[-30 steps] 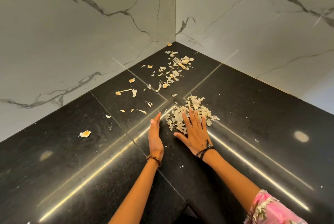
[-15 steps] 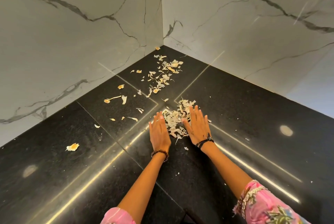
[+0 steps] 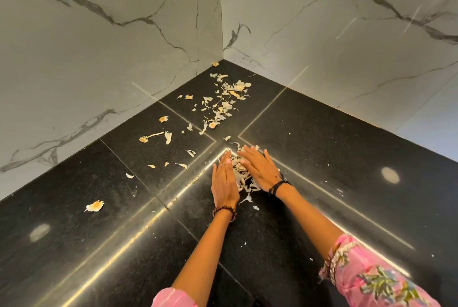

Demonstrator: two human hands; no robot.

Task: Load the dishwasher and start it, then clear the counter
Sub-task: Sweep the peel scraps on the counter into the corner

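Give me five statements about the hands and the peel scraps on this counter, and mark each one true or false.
1. Both hands, left hand and right hand, press in on a pile of peels between them. True.
2. The counter is white marble. False: it is black; the walls are white marble.
3. More scattered peels lie toward the wall corner. True.
4. The left hand holds a sponge. False: it holds nothing, fingers straight.
5. One lone scrap lies far to the left of the hands. True.
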